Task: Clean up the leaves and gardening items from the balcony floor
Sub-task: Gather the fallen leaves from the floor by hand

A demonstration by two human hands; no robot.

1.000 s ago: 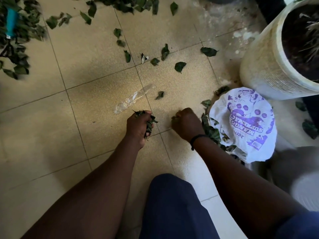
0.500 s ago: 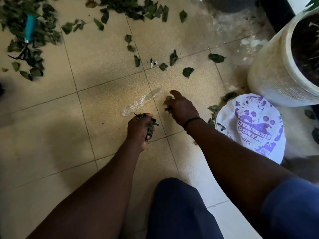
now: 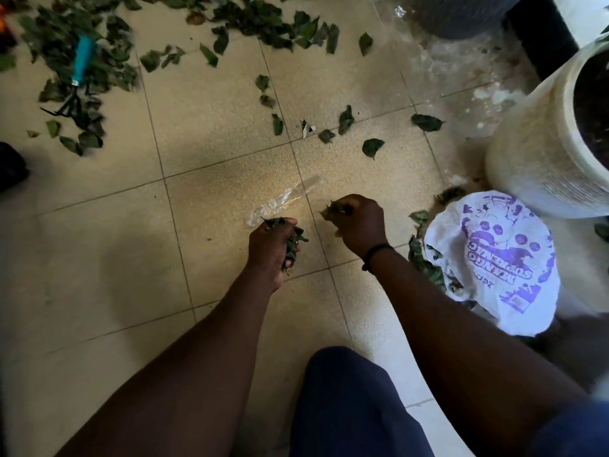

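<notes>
The floor is beige speckled tile crossed by thin dark grout lines, with a grey-white stained patch at the upper right of the frame. Dark green leaves lie across the top, and a hand rake at the upper left has a teal handle and black prongs. At right, a white bag carries purple printing beside a cream, finely ribbed pot; a black band circles one wrist, and navy cloth fills the lower centre.

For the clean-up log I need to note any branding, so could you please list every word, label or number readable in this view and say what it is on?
"MANGO": purple print, upside down to the camera, on the white plastic bag beside the white plant pot.
"SUPER...": the line next to it on the same bag; its last letters are creased and unclear.
Smaller purple print near the bag's lower edge: too small and blurred to read.
Teal-handled hand rake: no readable marking.
</notes>
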